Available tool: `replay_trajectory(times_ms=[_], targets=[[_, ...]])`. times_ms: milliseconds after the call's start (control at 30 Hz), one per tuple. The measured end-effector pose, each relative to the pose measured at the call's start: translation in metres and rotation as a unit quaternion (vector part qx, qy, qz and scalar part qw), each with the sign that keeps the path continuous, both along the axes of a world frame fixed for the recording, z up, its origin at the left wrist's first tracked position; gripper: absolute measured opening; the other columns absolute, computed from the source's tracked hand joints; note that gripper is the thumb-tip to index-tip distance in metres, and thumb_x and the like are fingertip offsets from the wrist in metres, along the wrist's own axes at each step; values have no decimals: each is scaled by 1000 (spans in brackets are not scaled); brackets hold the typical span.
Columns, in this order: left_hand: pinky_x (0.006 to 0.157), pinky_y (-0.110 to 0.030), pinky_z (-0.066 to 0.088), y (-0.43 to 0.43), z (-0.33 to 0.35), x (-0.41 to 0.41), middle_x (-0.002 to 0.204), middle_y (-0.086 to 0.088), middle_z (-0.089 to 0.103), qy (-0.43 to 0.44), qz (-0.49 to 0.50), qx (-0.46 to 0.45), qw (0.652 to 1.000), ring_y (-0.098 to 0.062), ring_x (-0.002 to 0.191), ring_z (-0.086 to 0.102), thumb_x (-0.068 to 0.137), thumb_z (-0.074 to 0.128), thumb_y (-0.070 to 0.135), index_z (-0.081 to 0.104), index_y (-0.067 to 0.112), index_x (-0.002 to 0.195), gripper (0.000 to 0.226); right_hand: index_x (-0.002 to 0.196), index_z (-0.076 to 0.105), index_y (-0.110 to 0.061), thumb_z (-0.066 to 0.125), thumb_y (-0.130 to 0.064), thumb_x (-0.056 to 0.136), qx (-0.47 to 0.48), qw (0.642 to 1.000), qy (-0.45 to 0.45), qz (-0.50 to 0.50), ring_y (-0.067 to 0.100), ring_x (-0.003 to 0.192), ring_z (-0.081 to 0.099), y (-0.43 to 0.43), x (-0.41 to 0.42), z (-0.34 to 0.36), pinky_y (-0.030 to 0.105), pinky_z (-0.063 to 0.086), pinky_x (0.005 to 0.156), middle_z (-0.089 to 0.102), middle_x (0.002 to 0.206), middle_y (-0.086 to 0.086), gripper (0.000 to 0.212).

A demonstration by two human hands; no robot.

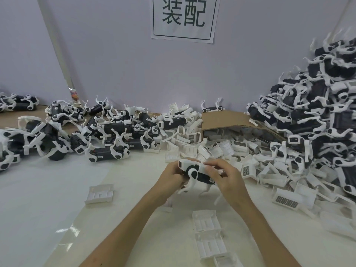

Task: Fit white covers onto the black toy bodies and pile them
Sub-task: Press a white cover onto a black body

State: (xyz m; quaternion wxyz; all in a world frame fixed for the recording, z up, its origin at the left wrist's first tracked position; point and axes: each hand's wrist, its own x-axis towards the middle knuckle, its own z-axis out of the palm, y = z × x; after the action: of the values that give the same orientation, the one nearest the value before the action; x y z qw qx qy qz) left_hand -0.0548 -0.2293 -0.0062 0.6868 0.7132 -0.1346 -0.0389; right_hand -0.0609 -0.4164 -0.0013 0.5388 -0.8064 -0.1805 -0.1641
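A black toy body (203, 177) with white legs is held above the table between both hands. A white cover (189, 164) lies along its top. My left hand (172, 177) grips the toy's left end, fingers curled round it. From the right, my right hand (224, 175) curls over the cover and the body's right end. Loose white covers (221, 149) lie heaped just behind my hands. A tall pile of toys (319, 116) rises at the right, and a lower spread of toys (100, 132) lies at the left.
A cardboard box (231, 118) lies tipped on its side behind the cover heap. One white cover (99, 193) sits alone at the left, and three more (209, 236) lie near my right forearm. A wall with a paper sign (184, 17) closes the back.
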Motion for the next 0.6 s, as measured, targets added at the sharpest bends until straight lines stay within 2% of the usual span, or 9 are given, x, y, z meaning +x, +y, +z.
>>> replay_trajectory(times_ms=[67,167,233,333,467,600], targets=[[53,-24,53,2,-1,3,79,3,74,25,30,-19,999,-12,71,65,80,48,-17,75,32,90,57,99,63,-58,73,-37,79,-42,999,-13,20,-3,99,58,1,-1,-3,6,42,78,64,102,-21,31],[54,-26,55,2,-2,6,80,-2,73,57,60,-31,996,-18,75,65,83,49,-17,72,23,91,47,110,54,-53,83,-19,76,-98,995,-29,12,-3,105,54,3,1,-11,5,41,81,61,110,-17,57],[55,-25,54,1,-1,6,87,-8,72,76,61,-39,994,-20,80,66,81,51,-13,70,18,96,39,115,52,-49,83,-14,77,-107,994,-29,-11,-4,107,53,3,4,-13,4,40,82,62,113,-17,60],[56,-25,54,1,-1,5,86,-6,72,90,53,-52,993,-8,71,69,74,56,-4,70,19,96,35,112,54,-49,84,-14,77,-102,993,-42,-40,-4,103,56,0,5,-13,4,39,82,64,106,-23,57],[57,-27,55,0,1,3,86,-4,70,99,57,-60,992,-5,68,68,58,55,8,68,20,98,44,111,63,-37,86,-13,74,-91,994,-48,-43,7,100,61,0,6,-13,17,46,84,67,102,-16,50],[58,-26,54,1,4,1,91,-5,69,91,45,-55,993,-5,70,67,58,54,9,68,19,106,51,102,58,-49,90,-12,69,-85,993,-67,-52,1,94,60,1,4,-9,7,42,77,67,97,-17,59]])
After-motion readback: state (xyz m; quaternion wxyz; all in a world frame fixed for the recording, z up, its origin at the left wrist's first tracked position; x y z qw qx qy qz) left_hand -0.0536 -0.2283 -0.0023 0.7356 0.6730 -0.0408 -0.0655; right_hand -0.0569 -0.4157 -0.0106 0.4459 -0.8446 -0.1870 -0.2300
